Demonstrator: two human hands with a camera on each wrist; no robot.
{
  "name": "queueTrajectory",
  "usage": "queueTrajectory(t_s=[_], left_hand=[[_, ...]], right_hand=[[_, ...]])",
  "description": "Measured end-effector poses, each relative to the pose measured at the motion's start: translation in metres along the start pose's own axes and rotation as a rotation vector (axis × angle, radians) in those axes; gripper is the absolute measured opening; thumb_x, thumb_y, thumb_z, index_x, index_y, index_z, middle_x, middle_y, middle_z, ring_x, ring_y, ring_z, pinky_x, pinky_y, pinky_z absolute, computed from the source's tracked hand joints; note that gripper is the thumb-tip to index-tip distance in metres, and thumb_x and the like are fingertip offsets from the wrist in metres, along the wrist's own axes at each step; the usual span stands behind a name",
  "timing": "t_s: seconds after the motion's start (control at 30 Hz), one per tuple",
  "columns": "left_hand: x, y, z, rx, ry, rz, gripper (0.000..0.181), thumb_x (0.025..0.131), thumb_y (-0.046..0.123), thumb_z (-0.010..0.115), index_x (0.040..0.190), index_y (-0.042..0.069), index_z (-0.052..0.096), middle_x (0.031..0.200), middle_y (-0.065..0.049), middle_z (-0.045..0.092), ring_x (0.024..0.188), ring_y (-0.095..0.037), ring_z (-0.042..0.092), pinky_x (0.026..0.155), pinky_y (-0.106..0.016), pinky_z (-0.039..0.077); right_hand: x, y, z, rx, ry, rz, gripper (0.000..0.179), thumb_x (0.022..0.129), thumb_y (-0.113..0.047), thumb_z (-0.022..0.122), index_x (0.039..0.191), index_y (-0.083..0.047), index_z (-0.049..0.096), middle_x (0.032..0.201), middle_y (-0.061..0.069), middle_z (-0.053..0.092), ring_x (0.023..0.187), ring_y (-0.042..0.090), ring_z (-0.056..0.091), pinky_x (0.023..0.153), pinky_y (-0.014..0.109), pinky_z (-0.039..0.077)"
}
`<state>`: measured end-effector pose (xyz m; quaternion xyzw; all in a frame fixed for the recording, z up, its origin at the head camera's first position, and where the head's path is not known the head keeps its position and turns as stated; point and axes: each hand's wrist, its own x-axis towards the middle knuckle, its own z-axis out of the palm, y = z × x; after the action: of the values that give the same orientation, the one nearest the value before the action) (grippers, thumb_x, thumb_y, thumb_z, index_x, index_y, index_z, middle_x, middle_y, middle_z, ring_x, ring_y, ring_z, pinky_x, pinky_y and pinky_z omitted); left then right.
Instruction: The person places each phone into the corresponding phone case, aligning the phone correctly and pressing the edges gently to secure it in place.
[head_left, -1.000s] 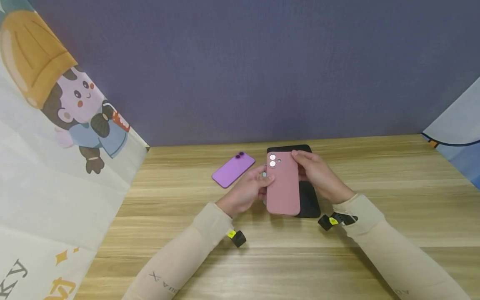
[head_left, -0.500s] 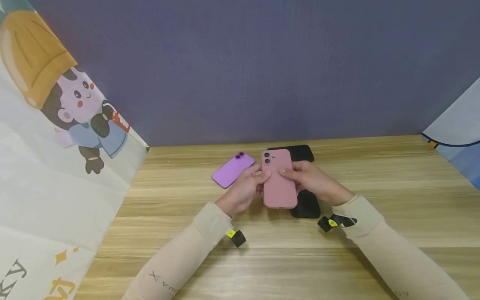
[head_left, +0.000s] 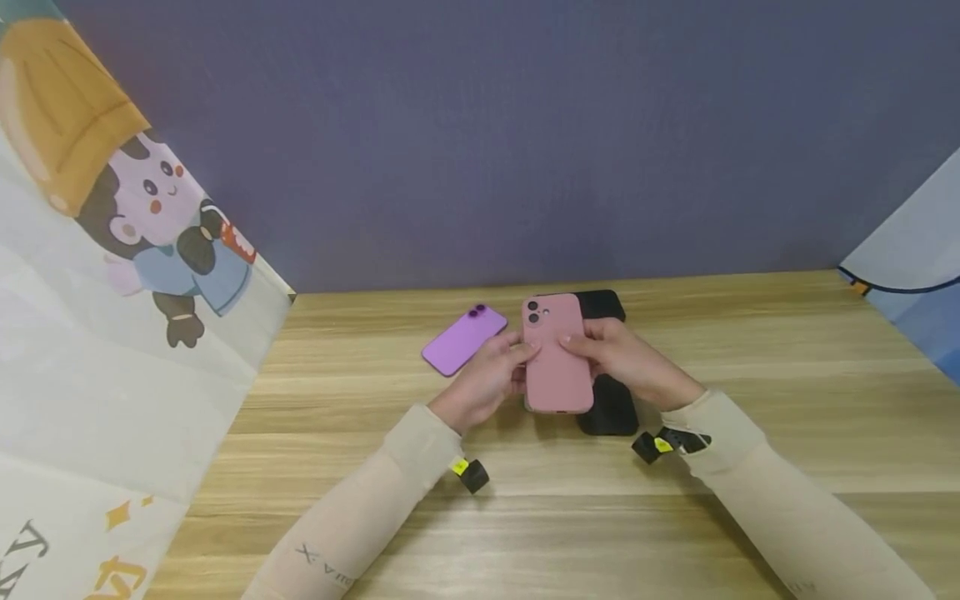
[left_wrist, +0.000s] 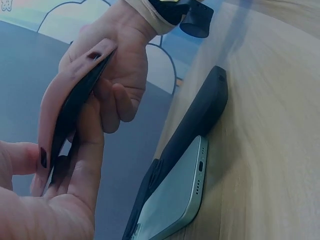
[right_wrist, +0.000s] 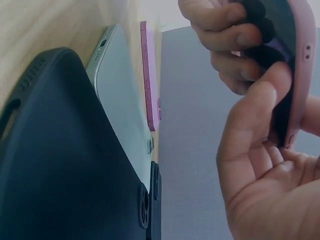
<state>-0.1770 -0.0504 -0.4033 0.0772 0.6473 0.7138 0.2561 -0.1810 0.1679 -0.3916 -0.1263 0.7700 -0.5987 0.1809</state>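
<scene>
A pink phone case is held up between both hands, its back with two dark camera circles facing the head view. A dark glossy phone screen fills its inner side and mirrors the fingers. The left hand grips the left long edge, thumb on the back and fingers behind on the screen side. From the right, the right hand pinches it, thumb pressed on the back. Beneath, a black phone case and a pale green phone lie on the table; the held case mostly hides the pale phone in the head view.
Left of the hands, a purple phone lies camera side up on the wooden table. Another black case edge shows beyond the pale phone. A grey-blue panel rises behind the table, with a printed cloth at left.
The right hand has come down from the pink case's top corner to its side, thumb now on the back. The case shifted slightly left and up; its camera circles went from white to dark.
</scene>
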Motion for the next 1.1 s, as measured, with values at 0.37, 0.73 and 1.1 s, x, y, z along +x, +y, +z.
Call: queueTrajectory(t_s=[0.37,0.73,1.1], left_hand=[[-0.0027,-0.0017,-0.0025,-0.001,-0.041,-0.014,0.024,0.104,0.018,0.059,0.121,0.001,0.060,0.093,-0.007,0.073,0.077,-0.015,0.073,0.076,-0.034,0.064],[-0.0034,0.0036,-0.0022,0.007,-0.005,0.001,0.012,0.099,0.018,0.069,0.099,0.007,0.065,0.077,-0.003,0.070,0.065,-0.012,0.067,0.067,-0.028,0.062],[-0.0036,0.0030,0.0002,0.041,0.005,0.030,0.025,0.099,0.013,0.068,0.116,-0.005,0.063,0.084,-0.006,0.073,0.068,-0.013,0.071,0.072,-0.032,0.064]], right_hand=[[0.0024,0.0001,-0.0015,0.026,0.117,-0.032,0.041,0.109,-0.026,0.051,0.126,0.010,0.057,0.086,-0.004,0.070,0.071,0.010,0.067,0.066,0.028,0.058],[0.0001,-0.0043,-0.0053,0.110,0.254,-0.050,0.050,0.109,-0.031,0.050,0.131,0.014,0.053,0.084,-0.012,0.070,0.076,0.003,0.068,0.068,0.023,0.057],[0.0017,-0.0046,-0.0044,0.122,0.256,-0.048,0.055,0.109,-0.032,0.049,0.137,0.016,0.050,0.083,-0.015,0.071,0.077,0.000,0.068,0.069,0.021,0.058]])
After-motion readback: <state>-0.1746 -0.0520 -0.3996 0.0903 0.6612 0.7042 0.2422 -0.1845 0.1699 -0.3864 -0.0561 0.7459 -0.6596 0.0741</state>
